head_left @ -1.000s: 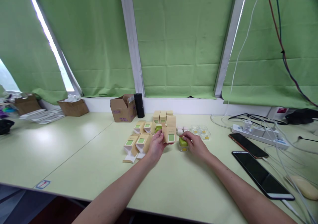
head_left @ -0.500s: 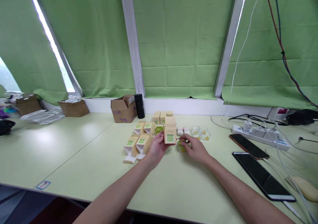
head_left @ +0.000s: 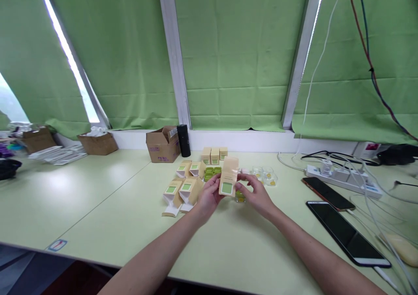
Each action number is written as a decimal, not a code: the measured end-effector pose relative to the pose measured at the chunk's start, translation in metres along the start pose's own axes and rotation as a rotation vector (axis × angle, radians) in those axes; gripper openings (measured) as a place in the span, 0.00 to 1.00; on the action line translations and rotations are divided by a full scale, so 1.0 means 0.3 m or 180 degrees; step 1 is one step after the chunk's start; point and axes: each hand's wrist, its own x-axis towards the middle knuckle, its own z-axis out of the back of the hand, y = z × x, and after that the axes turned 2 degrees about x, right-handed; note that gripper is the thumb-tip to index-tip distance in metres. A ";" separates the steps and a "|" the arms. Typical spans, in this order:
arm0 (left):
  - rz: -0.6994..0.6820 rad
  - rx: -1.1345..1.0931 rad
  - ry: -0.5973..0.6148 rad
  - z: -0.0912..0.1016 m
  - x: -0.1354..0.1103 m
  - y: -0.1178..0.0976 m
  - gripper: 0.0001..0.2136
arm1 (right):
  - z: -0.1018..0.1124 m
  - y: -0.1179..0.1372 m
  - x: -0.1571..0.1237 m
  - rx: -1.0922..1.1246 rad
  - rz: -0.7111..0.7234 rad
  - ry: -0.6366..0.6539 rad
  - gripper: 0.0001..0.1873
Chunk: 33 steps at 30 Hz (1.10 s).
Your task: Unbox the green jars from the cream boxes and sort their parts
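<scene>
A small beige carton (head_left: 227, 173) with a green window and a raised flap is held upright above the table. My left hand (head_left: 209, 199) is closed around its left side. The thumb and fingers of my right hand (head_left: 257, 194) pinch its right edge. Just below the right fingers, a small glass jar with green in it (head_left: 240, 197) stands on the table, partly hidden by that hand. Left of my left hand lie several similar cartons with open flaps (head_left: 190, 188). Small green blocks or lids (head_left: 209, 173) sit behind the left hand.
Several clear glass jars with yellow spots (head_left: 267, 175) stand at right. Closed beige cartons (head_left: 214, 155) line up behind, near a cardboard box (head_left: 162, 144) and black bottle (head_left: 183, 140). Phones (head_left: 348, 232), a power strip (head_left: 342, 179) and cables occupy the right.
My right hand has left the green jar and moved up to the carton's right edge. The carton has tilted and shifted slightly right; more green blocks show behind it.
</scene>
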 end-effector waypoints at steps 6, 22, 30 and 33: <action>-0.0078 0.0229 0.0048 -0.023 -0.014 -0.008 0.21 | 0.000 -0.008 0.006 0.0236 -0.0159 0.0093 0.24; -0.1048 0.1327 0.0684 -0.054 -0.035 -0.015 0.30 | 0.011 0.018 0.027 0.1349 -0.0613 -0.0230 0.31; -0.1120 0.1455 0.0586 -0.059 -0.037 -0.009 0.26 | -0.009 -0.004 0.027 0.1412 -0.0667 -0.0177 0.33; -0.1128 0.1487 0.0603 -0.057 -0.035 -0.008 0.26 | -0.012 -0.011 0.027 0.1391 -0.0657 -0.0193 0.33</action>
